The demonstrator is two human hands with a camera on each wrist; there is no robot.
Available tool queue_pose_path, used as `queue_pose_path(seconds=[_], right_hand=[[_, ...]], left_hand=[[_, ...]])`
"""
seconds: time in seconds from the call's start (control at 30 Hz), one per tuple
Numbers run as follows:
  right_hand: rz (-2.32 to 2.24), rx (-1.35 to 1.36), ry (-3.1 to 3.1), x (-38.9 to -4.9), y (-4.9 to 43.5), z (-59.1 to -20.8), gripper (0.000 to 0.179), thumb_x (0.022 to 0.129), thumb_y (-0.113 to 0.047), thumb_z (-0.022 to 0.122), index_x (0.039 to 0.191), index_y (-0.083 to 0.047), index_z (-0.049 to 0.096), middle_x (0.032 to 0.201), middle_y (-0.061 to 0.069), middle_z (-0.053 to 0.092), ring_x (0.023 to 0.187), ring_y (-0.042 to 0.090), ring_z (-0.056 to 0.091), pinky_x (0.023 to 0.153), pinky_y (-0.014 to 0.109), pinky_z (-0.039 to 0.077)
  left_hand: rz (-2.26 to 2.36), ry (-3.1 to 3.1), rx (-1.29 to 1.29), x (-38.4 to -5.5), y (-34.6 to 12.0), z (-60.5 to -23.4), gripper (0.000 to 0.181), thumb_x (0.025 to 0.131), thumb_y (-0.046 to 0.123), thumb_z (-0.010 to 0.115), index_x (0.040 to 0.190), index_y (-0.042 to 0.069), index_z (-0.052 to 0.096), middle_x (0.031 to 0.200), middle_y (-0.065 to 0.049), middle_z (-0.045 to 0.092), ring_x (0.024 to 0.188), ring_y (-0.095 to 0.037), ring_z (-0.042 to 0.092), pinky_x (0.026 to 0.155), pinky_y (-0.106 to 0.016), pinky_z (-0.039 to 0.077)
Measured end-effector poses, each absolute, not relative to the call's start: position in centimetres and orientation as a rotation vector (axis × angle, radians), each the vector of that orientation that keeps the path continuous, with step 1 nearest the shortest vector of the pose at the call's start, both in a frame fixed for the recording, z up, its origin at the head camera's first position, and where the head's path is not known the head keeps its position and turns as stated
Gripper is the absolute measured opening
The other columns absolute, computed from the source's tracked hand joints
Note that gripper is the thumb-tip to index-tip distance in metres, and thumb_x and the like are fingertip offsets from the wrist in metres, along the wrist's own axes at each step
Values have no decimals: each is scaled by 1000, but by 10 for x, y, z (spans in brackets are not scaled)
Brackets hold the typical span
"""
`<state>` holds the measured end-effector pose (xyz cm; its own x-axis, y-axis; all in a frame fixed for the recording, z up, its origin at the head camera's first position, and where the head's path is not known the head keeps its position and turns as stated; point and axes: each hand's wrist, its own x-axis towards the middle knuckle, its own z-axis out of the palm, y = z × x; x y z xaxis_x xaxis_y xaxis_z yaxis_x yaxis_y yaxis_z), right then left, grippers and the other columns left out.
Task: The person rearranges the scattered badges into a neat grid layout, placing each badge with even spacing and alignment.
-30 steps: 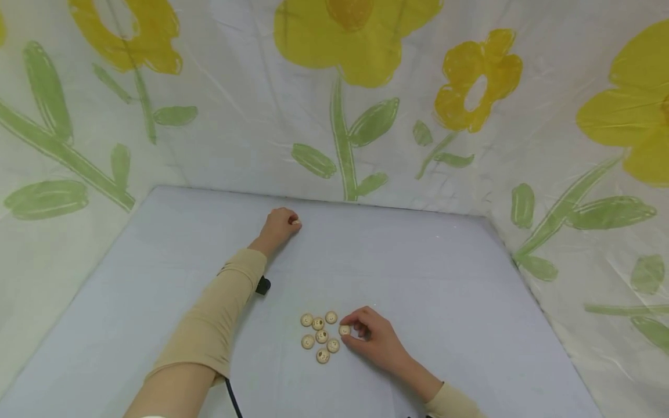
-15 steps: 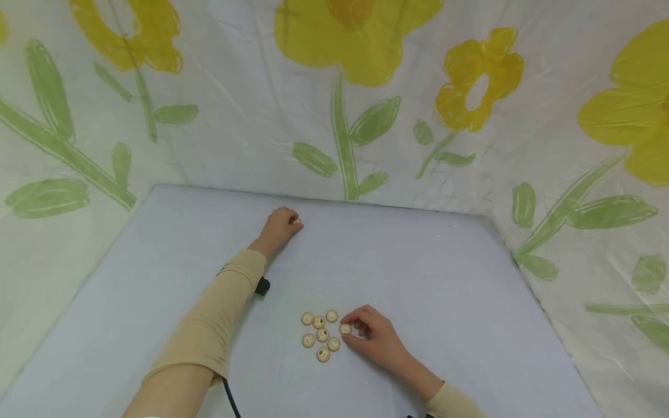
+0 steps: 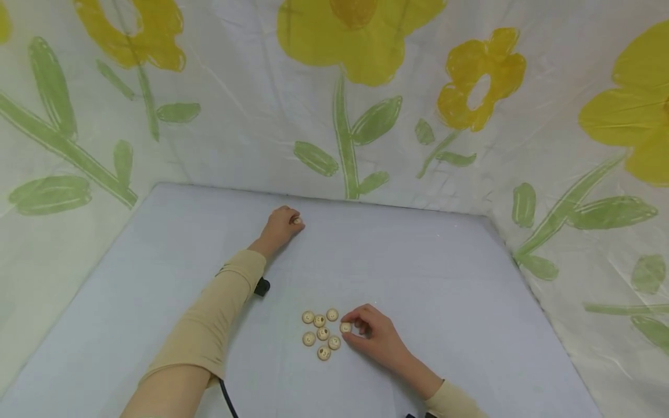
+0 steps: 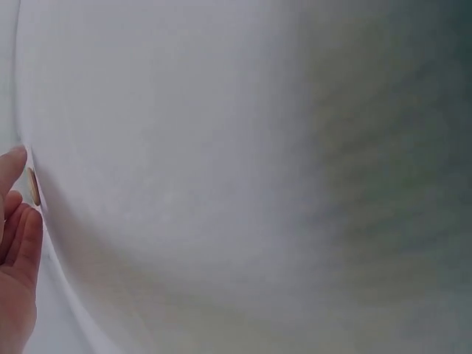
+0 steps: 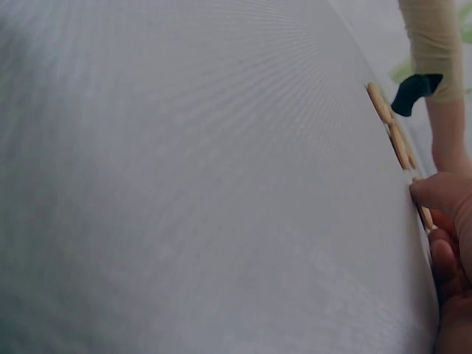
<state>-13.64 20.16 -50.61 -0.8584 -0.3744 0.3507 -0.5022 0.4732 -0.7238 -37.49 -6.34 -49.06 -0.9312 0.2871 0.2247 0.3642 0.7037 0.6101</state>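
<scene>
Pinches a round wooden disc [image 3: 346,328], face up, between narrowed fingers of the right hand [image 3: 380,338], just to the right of the disc cluster [image 3: 323,334] on the worktop [image 3: 444,278]. No long axis to align. Pinches a second disc [image 3: 298,220] at an unclear tilt in the left hand [image 3: 279,227], well apart, near the far edge. Probably calls on the right hand, being nearer, for any leftward move toward the cluster.
</scene>
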Motion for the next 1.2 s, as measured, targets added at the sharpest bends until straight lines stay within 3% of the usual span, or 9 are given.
queue_pose_path(seconds=[0.33, 1.2], right_hand=[[1317, 804, -2580, -143, 209, -521, 27, 81, -11, 80, 104, -18, 69, 89, -5, 59, 75, 10, 55, 63, 22, 49], [1311, 781, -2609, -142, 209, -518, 28, 79, -11, 81, 104, -16, 70, 90, -6, 59, 76, 9, 54, 64, 22, 48]], left_hand=[[-1078, -2763, -550, -367, -61, -482, 41, 89, 18, 72, 119, -8, 63, 115, -25, 62, 106, -36, 59, 95, -45, 44], [-1408, -2635, -603, -333, -58, -470, 39, 88, 21, 74, 116, -5, 66, 113, -21, 65, 102, -30, 62, 89, -38, 51]])
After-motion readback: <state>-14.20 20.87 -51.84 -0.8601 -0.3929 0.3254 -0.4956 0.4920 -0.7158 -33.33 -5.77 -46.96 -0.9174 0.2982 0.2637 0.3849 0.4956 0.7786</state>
